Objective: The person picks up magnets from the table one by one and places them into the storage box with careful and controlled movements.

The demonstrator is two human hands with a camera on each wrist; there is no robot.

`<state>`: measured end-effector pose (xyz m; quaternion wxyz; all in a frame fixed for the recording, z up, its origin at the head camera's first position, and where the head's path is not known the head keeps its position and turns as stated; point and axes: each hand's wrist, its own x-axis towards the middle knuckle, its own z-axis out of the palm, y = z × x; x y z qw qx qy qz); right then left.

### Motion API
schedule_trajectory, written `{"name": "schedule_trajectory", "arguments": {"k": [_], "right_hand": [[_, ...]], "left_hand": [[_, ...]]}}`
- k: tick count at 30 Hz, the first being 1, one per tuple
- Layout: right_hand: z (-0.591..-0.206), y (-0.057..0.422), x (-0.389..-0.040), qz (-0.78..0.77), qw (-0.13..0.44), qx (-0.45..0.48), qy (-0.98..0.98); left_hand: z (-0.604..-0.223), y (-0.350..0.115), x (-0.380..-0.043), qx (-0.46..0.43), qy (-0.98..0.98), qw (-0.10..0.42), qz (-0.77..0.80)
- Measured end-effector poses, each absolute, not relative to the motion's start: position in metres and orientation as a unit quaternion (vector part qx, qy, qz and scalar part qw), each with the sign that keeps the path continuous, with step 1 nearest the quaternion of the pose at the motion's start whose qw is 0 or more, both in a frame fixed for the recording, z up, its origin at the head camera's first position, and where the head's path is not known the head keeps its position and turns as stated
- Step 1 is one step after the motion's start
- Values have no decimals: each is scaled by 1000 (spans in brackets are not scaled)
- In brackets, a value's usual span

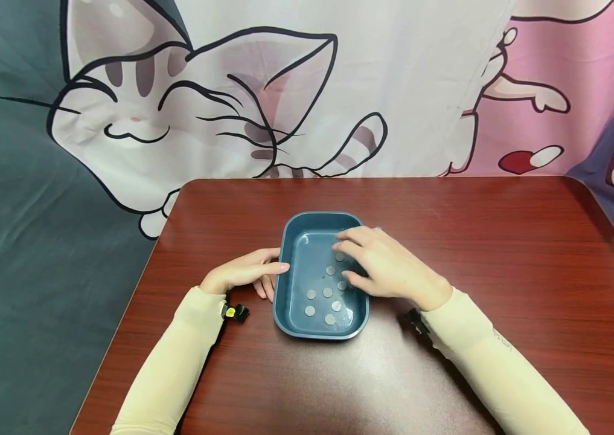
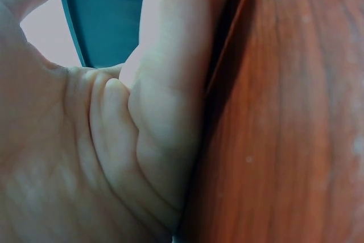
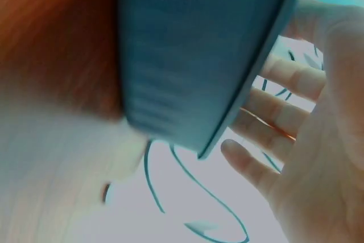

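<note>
A blue rectangular tray (image 1: 299, 241) with rounded corners lies on the table, and several small silver coins (image 1: 330, 319) are spread over its floor, mostly towards the near end and right side. My left hand (image 1: 247, 270) holds the tray by its left wall, thumb over the rim and the other fingers low outside. In the left wrist view, the tray wall (image 2: 105, 21) shows between thumb and fingers. My right hand (image 1: 393, 266) hovers over the right side of the tray, fingers slightly bent and spread above the coins. Its palm (image 3: 324, 157) shows beside the tray's outer wall in the right wrist view.
The reddish-brown wooden table (image 1: 502, 260) extends on both sides of the tray. Behind its far edge hangs a curtain (image 1: 421, 72) printed with cartoon cats. A small black wrist device (image 1: 237, 312) sits by the left cuff.
</note>
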<state>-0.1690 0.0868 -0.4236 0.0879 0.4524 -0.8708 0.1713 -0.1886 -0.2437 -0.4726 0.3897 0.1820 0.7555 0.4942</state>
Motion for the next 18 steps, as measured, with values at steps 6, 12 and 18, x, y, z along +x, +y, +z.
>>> {"name": "schedule_trajectory", "arguments": {"k": [6, 12, 18], "right_hand": [[-426, 111, -185, 167, 86, 419, -888], [-432, 128, -200, 158, 64, 383, -908], [-439, 134, -213, 168, 22, 356, -919]], "left_hand": [[-473, -244, -189, 183, 759, 388, 489], [-473, -244, -189, 185, 761, 386, 487], [-474, -245, -190, 186, 764, 384, 485]]}}
